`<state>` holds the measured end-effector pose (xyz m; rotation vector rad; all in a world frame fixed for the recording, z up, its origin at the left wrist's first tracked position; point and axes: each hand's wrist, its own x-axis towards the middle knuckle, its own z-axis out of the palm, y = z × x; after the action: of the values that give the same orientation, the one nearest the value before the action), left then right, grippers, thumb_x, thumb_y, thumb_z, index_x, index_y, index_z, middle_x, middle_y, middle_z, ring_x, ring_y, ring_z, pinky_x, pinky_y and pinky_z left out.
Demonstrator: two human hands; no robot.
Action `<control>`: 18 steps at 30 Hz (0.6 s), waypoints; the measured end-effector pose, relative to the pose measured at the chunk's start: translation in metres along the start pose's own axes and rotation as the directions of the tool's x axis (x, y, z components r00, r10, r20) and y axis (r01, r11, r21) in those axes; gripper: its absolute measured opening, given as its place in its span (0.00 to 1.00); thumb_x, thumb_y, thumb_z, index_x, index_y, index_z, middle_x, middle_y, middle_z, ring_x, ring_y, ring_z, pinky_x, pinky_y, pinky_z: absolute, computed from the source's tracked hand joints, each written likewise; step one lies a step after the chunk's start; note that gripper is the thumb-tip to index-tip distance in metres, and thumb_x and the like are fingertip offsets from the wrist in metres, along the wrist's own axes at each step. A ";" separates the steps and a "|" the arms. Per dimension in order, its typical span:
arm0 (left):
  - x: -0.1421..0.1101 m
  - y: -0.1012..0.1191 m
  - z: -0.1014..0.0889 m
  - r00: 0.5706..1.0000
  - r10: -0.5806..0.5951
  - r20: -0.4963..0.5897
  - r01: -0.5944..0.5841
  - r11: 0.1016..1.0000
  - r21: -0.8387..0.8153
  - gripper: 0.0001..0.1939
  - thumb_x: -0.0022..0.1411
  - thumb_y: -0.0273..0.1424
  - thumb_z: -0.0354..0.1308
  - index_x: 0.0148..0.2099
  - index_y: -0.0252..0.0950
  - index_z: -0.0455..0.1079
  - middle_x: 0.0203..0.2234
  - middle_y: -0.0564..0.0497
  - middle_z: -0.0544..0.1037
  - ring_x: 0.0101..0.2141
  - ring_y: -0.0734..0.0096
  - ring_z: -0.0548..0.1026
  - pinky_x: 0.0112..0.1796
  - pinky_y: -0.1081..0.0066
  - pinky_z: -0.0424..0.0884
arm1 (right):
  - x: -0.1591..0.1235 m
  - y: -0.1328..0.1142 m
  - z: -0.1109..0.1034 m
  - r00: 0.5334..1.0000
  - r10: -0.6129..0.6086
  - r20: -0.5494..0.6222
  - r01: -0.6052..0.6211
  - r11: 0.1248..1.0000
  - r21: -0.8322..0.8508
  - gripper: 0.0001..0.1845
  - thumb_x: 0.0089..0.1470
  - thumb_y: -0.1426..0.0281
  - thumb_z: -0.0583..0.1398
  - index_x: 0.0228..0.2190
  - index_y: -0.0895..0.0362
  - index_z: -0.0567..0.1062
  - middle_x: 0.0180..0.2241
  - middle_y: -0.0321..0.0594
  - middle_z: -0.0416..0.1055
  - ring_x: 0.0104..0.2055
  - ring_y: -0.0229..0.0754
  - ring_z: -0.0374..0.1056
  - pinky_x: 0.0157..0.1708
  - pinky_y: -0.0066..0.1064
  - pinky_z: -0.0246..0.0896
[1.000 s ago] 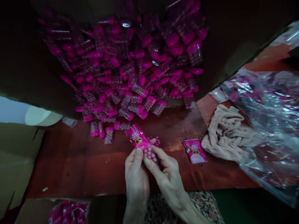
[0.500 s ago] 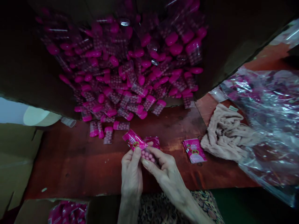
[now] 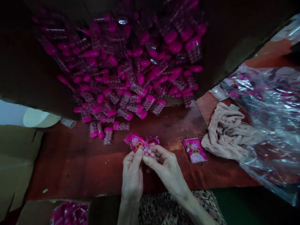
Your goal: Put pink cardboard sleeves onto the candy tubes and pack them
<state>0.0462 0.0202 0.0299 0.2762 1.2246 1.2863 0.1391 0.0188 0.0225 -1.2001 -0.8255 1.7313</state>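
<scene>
My left hand [image 3: 133, 172] pinches a shiny pink printed wrapper [image 3: 135, 141] between thumb and fingers. Closed around a small clear container of pink balls [image 3: 149, 152] is my right hand [image 3: 169, 170]. Container and wrapper meet between my hands, the container's near end showing beyond the wrapper; whether its cap is inside the wrapper is hidden. Just behind my right fingers lies another pink packet [image 3: 153, 140], partly covered. A flat pile of pink wrappers [image 3: 195, 150] rests on the table to the right.
Many pink-capped containers [image 3: 112, 97] spill from a dark cardboard box [image 3: 217, 40] onto the red-brown table [image 3: 77, 159]. A crumpled beige cloth [image 3: 225, 134] and clear plastic bag [image 3: 272, 125] lie right. At lower left, a carton [image 3: 35, 212] holds pink wrappers. A clear cup [image 3: 68, 122] lies back left.
The container and wrapper have turned slightly in my fingers, and the wrapper now covers more of the balls. My right fingers have shifted a little upward. The surroundings look the same.
</scene>
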 end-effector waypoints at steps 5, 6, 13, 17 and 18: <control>-0.005 -0.002 0.001 1.000 -0.025 0.001 0.025 0.999 -0.042 0.10 0.49 0.33 0.64 0.23 0.32 0.72 0.17 0.55 0.71 0.19 0.80 0.66 0.23 0.77 0.64 | 0.007 -0.005 0.002 0.993 0.101 -0.055 -0.086 0.969 0.233 0.21 0.32 0.71 0.70 0.27 0.56 0.65 0.16 0.24 0.65 0.15 0.27 0.57 0.14 0.18 0.53; -0.006 -0.003 0.002 0.999 -0.030 0.015 0.031 0.998 -0.051 0.10 0.49 0.33 0.64 0.23 0.32 0.71 0.17 0.54 0.71 0.19 0.80 0.66 0.23 0.77 0.63 | 0.008 -0.007 0.002 0.993 0.103 -0.062 -0.086 0.968 0.234 0.21 0.31 0.72 0.70 0.27 0.56 0.65 0.15 0.23 0.64 0.13 0.26 0.55 0.13 0.17 0.51; -0.007 -0.007 0.000 0.997 -0.043 0.065 0.044 0.999 -0.012 0.13 0.50 0.36 0.63 0.23 0.31 0.69 0.16 0.54 0.70 0.18 0.80 0.64 0.24 0.76 0.65 | 0.014 -0.006 0.002 0.990 0.143 0.011 -0.141 0.957 0.253 0.20 0.33 0.71 0.69 0.25 0.56 0.63 0.14 0.25 0.68 0.10 0.26 0.57 0.10 0.17 0.50; -0.007 -0.009 -0.005 0.998 -0.061 0.022 0.061 0.998 0.016 0.14 0.46 0.36 0.66 0.21 0.31 0.69 0.14 0.55 0.69 0.18 0.81 0.62 0.26 0.74 0.67 | 0.016 0.003 0.002 0.989 0.145 0.042 -0.150 0.960 0.235 0.21 0.33 0.70 0.69 0.25 0.55 0.61 0.14 0.24 0.67 0.11 0.28 0.60 0.10 0.17 0.49; -0.008 -0.009 -0.006 0.998 -0.062 0.011 0.062 0.998 0.014 0.14 0.46 0.36 0.66 0.21 0.31 0.69 0.14 0.55 0.68 0.18 0.80 0.63 0.27 0.73 0.68 | 0.015 0.006 0.003 0.989 0.139 0.053 -0.147 0.964 0.221 0.21 0.33 0.69 0.69 0.25 0.55 0.61 0.15 0.24 0.66 0.11 0.28 0.59 0.10 0.18 0.48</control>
<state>0.0478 0.0077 0.0250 0.2534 1.2239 1.2214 0.1317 0.0301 0.0127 -1.0997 -0.5570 1.9128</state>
